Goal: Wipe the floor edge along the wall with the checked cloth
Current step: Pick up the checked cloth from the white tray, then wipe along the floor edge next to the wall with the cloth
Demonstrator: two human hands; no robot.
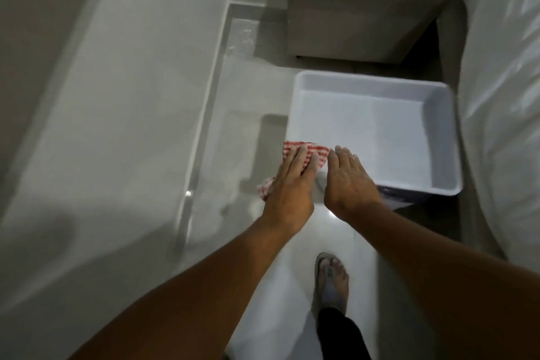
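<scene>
A red-and-white checked cloth (pixel 317 152) lies under my left hand (pixel 287 184), whose fingers press on it near the front left corner of a white tub. One end of the cloth sticks out past my thumb side, low on the left. My right hand (pixel 349 181) hovers flat beside it, fingers together and empty, over the tub's near rim. The pale wall (pixel 102 96) runs along the left, and the skirting strip (pixel 204 131) marks the floor edge where wall meets glossy floor (pixel 248 90).
A white rectangular plastic tub (pixel 444 155) stands on the floor ahead. A beige cabinet (pixel 359 20) sits beyond it. White plastic sheeting (pixel 502 96) covers something on the right. My foot in a sandal (pixel 331 278) stands on the tiles below.
</scene>
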